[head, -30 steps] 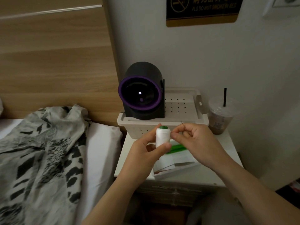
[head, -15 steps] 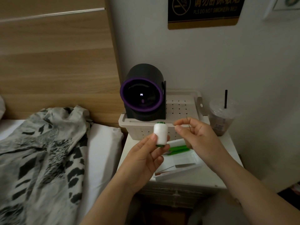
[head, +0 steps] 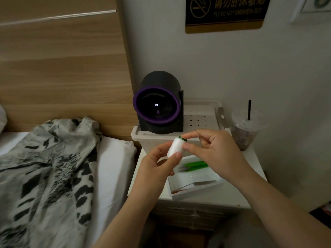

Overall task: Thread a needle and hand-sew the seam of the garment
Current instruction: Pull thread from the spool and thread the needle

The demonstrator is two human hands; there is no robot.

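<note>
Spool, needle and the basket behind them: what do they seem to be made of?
Spool: matte white thread, wound smooth; its green end looks like glossy plastic. Needle: thin, dark, straight, probably metal; too small to be sure. Basket: likely matte cream plastic, with a moulded rim and regular holes.

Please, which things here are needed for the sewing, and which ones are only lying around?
For the job: spool of white thread in the left hand; needle in the right hand; patterned garment on the bed; green thread snips in the clear tray.
Just lying about: black device with purple ring; iced drink cup; white perforated basket; no-smoking sign.
</note>
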